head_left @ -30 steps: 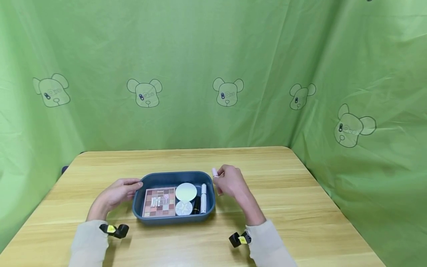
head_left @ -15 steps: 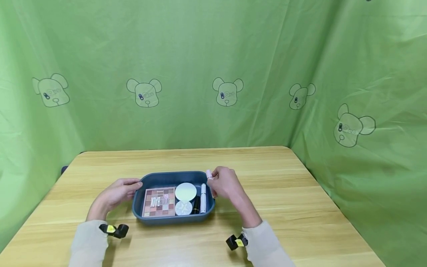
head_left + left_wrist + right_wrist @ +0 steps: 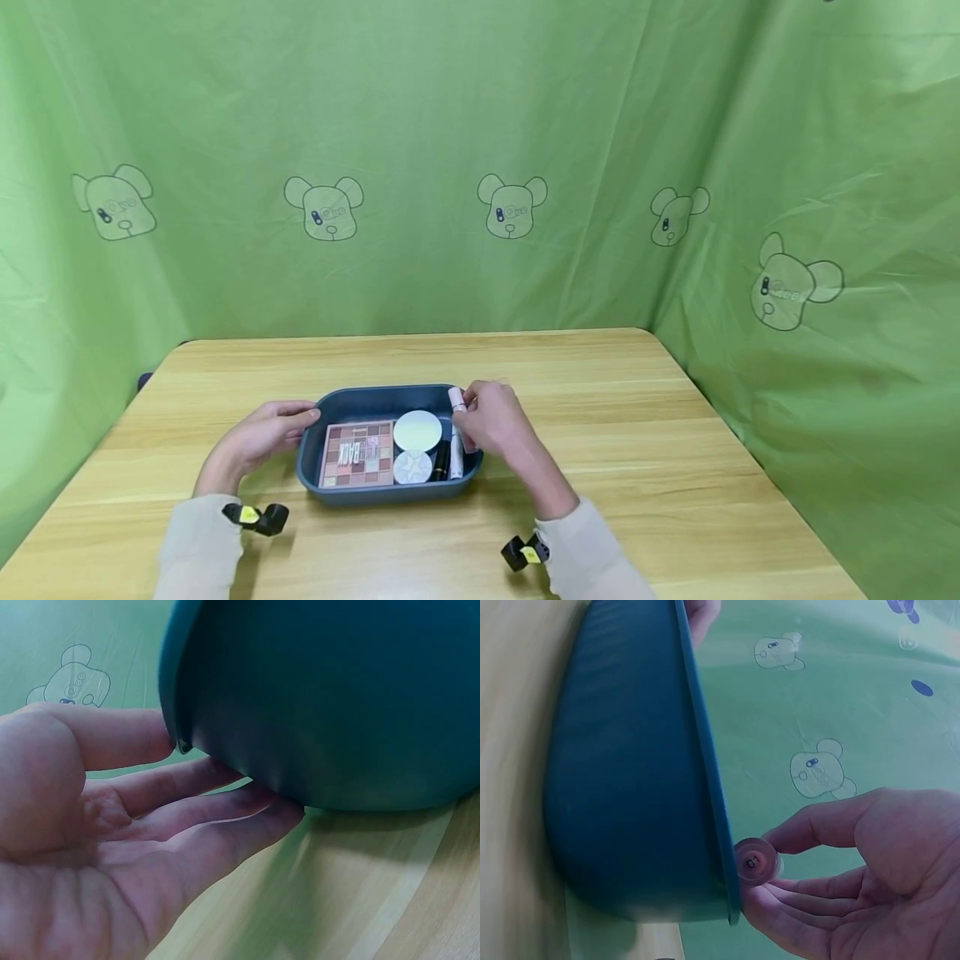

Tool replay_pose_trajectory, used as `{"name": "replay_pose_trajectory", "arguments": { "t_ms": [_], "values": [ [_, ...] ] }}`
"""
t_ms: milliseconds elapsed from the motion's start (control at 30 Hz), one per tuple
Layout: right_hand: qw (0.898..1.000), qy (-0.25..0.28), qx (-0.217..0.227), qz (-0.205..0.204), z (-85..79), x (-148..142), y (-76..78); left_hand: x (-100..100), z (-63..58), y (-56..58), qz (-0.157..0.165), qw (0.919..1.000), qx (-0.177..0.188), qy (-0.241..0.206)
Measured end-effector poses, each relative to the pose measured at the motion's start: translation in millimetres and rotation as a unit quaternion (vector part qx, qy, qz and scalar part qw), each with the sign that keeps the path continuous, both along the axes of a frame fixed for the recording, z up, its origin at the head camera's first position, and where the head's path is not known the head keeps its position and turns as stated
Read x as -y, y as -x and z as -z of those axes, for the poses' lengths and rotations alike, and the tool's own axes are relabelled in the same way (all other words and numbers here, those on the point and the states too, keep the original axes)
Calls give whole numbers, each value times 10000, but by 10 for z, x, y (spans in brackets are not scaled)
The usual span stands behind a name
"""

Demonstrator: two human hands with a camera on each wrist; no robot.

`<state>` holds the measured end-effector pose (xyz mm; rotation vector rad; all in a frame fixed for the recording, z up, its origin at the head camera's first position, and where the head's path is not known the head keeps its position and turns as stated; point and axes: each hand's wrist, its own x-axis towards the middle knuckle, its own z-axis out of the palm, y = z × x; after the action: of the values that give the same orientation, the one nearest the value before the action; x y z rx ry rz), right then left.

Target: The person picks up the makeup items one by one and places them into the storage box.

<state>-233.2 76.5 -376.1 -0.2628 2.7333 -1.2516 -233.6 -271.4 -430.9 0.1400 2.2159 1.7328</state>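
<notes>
A dark blue oblong tray [image 3: 375, 497] holds makeup on the wooden table. At its left end is my left hand [image 3: 262, 433], thumb at the rim and fairly straight fingers against the outer wall [image 3: 322, 720]. My right hand [image 3: 495, 421] pinches a lip gloss tube [image 3: 756, 861] with a whitish cap [image 3: 457, 398] over the tray's right end; its round pinkish base shows in the right wrist view. Inside the tray lie an eyeshadow palette [image 3: 357, 454], a round white compact [image 3: 417, 431], a smaller patterned compact [image 3: 412, 467], a black lipstick-like tube [image 3: 442, 461] and a slim white tube [image 3: 456, 462], partly hidden.
The tray stands near the middle of the wooden table [image 3: 637, 433]. Green curtains [image 3: 420, 275] with bear-head outlines hang behind the table and along its right side. A black wrist camera [image 3: 525, 552] sits on each sleeve.
My right hand has moved left with the lip gloss, from beside the tray to over its right end, where it covers part of the slim white tube. The left hand and tray stay put.
</notes>
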Motion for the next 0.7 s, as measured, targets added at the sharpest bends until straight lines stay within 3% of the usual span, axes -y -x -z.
{"name": "replay_pose_trajectory", "arguments": {
  "t_ms": [200,433,700],
  "values": [
    [9999,-54,33,-154,39,92,-55,4,-2,-3,20,10000,1,-6],
    [9984,-285,-321,-381,84,162,-91,4,4,2,2,10000,13,-11],
    [9975,-500,-285,-416,123,236,-127,5,9,4,-7,10000,19,23]
  ]
}}
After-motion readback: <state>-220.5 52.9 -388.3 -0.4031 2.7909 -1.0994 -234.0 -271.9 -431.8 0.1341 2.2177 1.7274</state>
